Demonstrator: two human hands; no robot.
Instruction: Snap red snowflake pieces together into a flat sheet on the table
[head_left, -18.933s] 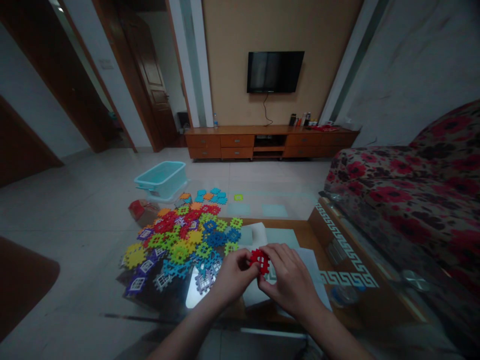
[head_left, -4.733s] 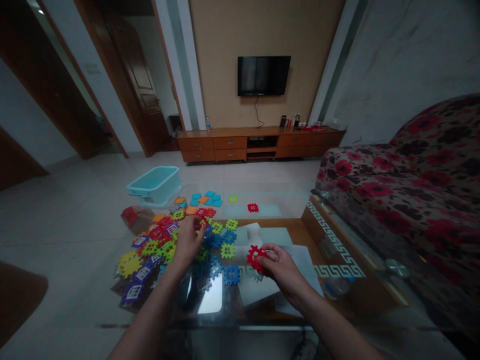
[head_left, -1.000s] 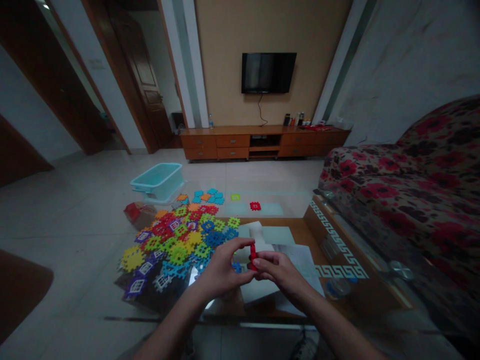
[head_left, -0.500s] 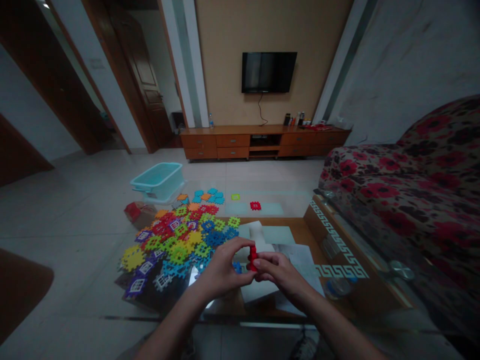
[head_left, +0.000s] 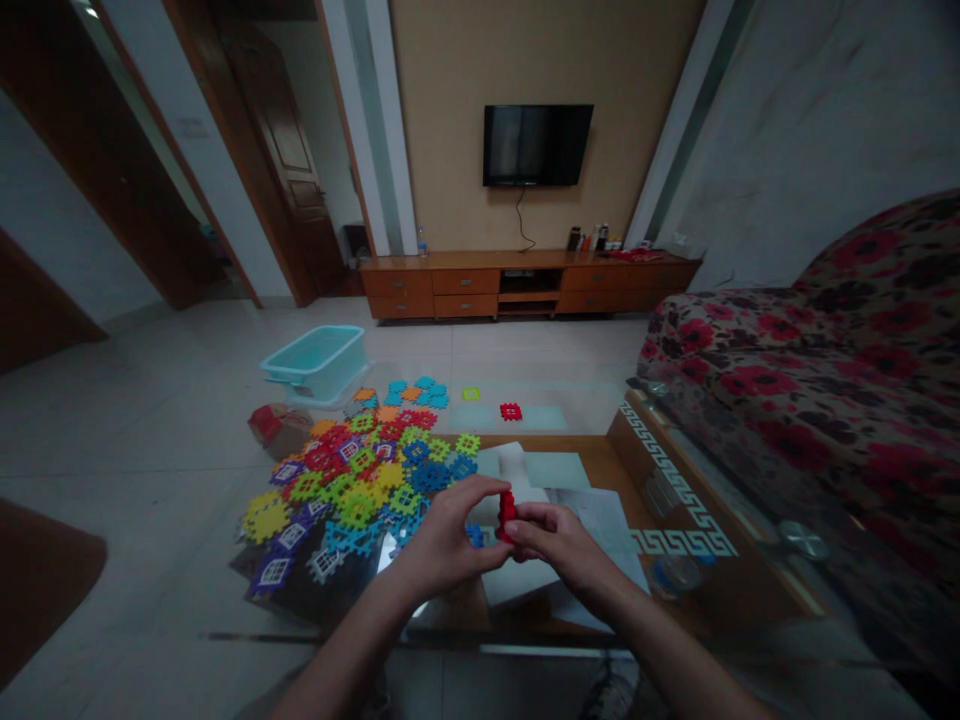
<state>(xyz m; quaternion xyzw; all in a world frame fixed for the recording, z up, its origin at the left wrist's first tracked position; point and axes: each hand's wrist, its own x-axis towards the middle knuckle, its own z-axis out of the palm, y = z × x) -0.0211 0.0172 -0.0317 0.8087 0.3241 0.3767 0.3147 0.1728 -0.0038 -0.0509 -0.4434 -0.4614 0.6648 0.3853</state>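
A red interlocking plastic tile (head_left: 506, 512) is held up nearly edge-on between my two hands, above the glass table. My left hand (head_left: 454, 530) grips it by top and bottom, thumb below and fingers above. The thumb and fingers of my right hand (head_left: 551, 538) pinch its right side, so part of the tile is hidden. To the left lies a heap of interlocking tiles (head_left: 360, 490) in yellow, green, blue, red and purple, some with window frames. Farther off, a red tile (head_left: 511, 411) and a lime-green square tile (head_left: 470, 394) lie flat on the glass.
A turquoise plastic tub (head_left: 319, 362) stands beyond the heap, near a red and brown box (head_left: 277, 428). White papers (head_left: 600, 510) show under my hands. A flowered sofa (head_left: 817, 380) borders the right side; a wooden TV cabinet (head_left: 465, 290) stands along the far wall.
Both hands stay in nearly the same place around the red tile. The tile looks very slightly turned; nothing else has visibly moved.
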